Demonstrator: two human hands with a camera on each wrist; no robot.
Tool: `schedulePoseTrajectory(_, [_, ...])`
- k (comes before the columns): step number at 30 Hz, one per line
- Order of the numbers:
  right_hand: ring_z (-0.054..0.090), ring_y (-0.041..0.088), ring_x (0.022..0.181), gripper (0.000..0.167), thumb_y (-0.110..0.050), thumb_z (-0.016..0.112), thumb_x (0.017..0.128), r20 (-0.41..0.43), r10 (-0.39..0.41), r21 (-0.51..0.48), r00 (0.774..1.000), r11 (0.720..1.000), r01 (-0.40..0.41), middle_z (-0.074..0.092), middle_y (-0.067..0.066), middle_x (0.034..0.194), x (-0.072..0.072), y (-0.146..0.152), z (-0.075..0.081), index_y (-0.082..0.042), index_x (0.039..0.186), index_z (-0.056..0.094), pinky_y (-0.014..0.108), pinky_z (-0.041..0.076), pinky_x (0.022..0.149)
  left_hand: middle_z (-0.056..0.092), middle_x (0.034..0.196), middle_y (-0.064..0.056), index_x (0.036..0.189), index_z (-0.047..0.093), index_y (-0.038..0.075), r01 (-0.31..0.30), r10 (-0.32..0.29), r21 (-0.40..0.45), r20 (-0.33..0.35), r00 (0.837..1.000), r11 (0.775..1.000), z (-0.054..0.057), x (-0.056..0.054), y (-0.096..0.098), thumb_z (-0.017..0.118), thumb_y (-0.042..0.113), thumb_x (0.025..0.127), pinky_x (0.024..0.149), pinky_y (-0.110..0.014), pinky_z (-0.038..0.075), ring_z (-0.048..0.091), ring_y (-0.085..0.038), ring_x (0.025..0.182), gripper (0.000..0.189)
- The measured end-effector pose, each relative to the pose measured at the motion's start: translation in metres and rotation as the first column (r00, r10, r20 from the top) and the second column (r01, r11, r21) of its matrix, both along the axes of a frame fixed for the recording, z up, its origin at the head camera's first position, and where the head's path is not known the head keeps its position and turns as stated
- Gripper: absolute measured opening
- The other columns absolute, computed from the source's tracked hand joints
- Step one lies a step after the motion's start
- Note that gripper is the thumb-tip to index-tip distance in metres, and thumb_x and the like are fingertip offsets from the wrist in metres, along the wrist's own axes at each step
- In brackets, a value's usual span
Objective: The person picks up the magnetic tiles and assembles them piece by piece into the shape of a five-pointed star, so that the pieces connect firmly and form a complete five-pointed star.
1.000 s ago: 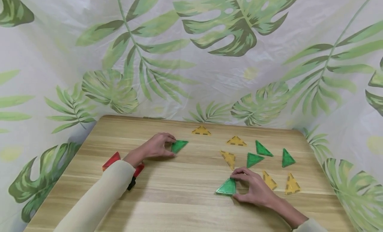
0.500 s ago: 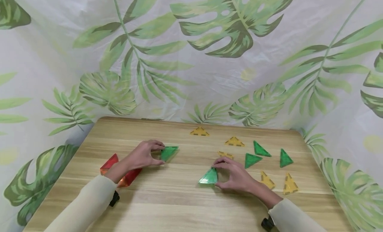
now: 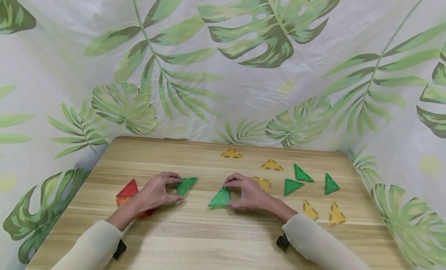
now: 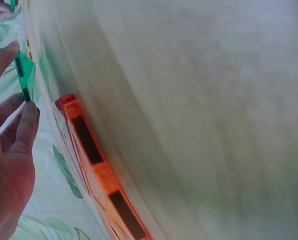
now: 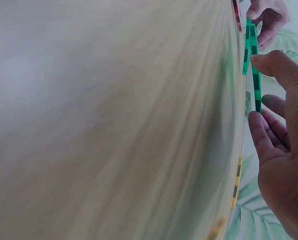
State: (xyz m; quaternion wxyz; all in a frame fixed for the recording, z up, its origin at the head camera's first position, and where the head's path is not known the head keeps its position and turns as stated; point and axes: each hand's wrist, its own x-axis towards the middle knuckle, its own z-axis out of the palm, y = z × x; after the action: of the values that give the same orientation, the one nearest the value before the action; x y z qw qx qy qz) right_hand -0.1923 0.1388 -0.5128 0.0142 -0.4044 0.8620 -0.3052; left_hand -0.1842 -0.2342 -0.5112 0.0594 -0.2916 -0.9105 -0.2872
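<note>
My left hand (image 3: 155,191) pinches a green triangular magnetic tile (image 3: 186,185) by its left edge, thumb and fingertips on two corners. In the left wrist view that tile (image 4: 26,75) shows dark magnet strips along its edge. My right hand (image 3: 250,192) holds another green triangular magnetic tile (image 3: 220,199) by its right edge. A gap separates the two tiles in the head view. Beneath and behind my left wrist lie a red triangular tile (image 3: 128,188) and an orange tile (image 3: 122,200), partly hidden by the forearm.
Several yellow triangular tiles (image 3: 272,165) and several green triangular tiles (image 3: 293,186) lie spread over the right side of the wooden table (image 3: 209,243). One yellow tile (image 3: 263,183) is partly covered by my right hand. A leaf-patterned curtain (image 3: 244,88) hangs behind the table.
Both hands have moved left and the left one also nearer, each carrying its green tile. The right hand has travelled farther, so the two tiles are closer together.
</note>
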Motion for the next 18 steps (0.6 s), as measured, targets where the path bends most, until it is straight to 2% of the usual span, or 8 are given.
schedulePoseTrajectory(8, [0.062, 0.018, 0.121, 0.057, -0.025, 0.091, 0.081, 0.066, 0.021, 0.032, 0.998, 0.999, -0.024, 0.065, 0.005, 0.134, -0.023, -0.030, -0.003, -0.006, 0.132, 0.074, 0.033, 0.054, 0.105, 0.073, 0.123, -0.017, 0.112, 0.080, -0.004, -0.048, 0.048, -0.011, 0.006, 0.999, 0.999, -0.002, 0.003, 0.000, 0.099, 0.029, 0.075, 0.093, -0.053, 0.060, 0.069, -0.037, 0.113, 0.054])
schedulePoseTrajectory(18, [0.061, 0.018, 0.123, 0.053, -0.022, 0.091, 0.081, 0.078, 0.038, 0.023, 0.996, 0.999, -0.040, 0.065, 0.004, 0.134, -0.041, -0.052, -0.006, -0.007, 0.129, 0.075, 0.032, 0.051, 0.106, 0.072, 0.122, -0.016, 0.119, 0.077, -0.003, -0.060, 0.061, -0.046, 0.018, 0.998, 0.997, -0.006, 0.001, 0.002, 0.099, 0.033, 0.074, 0.090, -0.048, 0.062, 0.071, -0.033, 0.108, 0.062])
